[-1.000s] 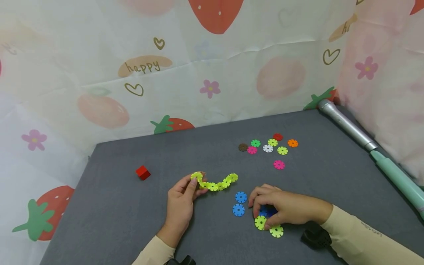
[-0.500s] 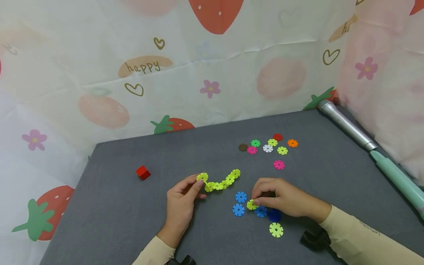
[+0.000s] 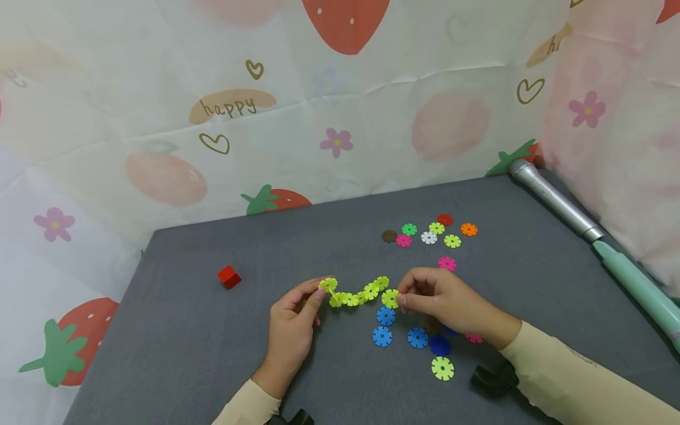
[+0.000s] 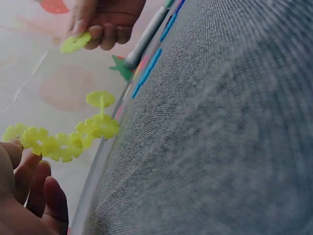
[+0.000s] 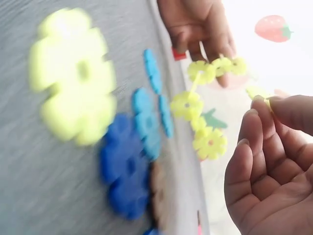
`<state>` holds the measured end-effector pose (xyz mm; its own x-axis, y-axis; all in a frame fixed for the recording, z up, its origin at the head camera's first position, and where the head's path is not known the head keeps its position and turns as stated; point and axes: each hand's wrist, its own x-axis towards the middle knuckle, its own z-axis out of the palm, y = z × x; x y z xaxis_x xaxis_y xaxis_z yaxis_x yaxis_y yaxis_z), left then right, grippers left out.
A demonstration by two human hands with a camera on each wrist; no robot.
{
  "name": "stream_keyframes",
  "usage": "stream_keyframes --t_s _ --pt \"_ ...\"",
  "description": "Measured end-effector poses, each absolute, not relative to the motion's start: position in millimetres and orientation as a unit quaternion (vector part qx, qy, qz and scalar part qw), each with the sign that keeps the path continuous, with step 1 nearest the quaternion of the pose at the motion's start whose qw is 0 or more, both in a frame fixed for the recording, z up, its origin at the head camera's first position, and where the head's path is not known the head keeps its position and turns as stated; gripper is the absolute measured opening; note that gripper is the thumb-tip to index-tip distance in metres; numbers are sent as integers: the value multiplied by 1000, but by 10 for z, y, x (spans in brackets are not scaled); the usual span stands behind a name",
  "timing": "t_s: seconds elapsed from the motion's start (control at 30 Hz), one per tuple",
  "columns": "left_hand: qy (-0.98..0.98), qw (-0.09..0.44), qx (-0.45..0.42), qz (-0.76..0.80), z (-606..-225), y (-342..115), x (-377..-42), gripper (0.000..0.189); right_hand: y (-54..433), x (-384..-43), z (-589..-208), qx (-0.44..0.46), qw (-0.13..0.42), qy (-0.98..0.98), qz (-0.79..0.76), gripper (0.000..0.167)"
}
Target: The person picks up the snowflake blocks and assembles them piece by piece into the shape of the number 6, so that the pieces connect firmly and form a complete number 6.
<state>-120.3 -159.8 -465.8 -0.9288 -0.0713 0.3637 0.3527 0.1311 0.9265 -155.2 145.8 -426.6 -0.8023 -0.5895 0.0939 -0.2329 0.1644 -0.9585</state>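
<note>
Head: soft, even light, mostly crisp; faint shadows on grey tabletop (image 3: pixel 186 342) | Left wrist: dimmer, greyish; left hand (image 4: pixel 22 215) shaded | Right wrist: bright; backdrop (image 5: pixel 264 63) washed out, nearest yellow-green disc (image 5: pixel 56 73) blurred

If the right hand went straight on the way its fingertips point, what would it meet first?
The right hand, leading with its pinched disc, would probably meet the free end of the yellow chain first; the left wrist view shows a gap between, and depth is hard to judge.
</note>
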Motion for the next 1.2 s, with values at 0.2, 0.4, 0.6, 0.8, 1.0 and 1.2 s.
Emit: stream_keyframes --t_s 0.2,0.4,0.6,0.8,1.0,1.2 --pt "-723 156 -112 -663 -4666 -1596 -1200 15 1319 -1592 -4166 -256 170 740 -599 10" --pt "-720 150 -125 -665 -4665 -1593 -1192 12 1165 -1624 -4110 -234 183 720 -628 12" --pt "-721 160 -134 -661 -4653 -1582 -1177 9 1003 -1640 -4065 -228 178 715 -637 13" --pt "-725 167 -137 -654 -4645 -1576 -1160 8 857 -1646 -4053 -228 165 732 -620 18" --pt "-728 168 -136 -650 -4643 -1567 -1156 7 778 -1667 -4044 -227 171 735 -615 21" --pt "-733 184 -142 -639 -4632 -1554 -1155 7 749 -1678 -3999 -229 191 738 -606 24"
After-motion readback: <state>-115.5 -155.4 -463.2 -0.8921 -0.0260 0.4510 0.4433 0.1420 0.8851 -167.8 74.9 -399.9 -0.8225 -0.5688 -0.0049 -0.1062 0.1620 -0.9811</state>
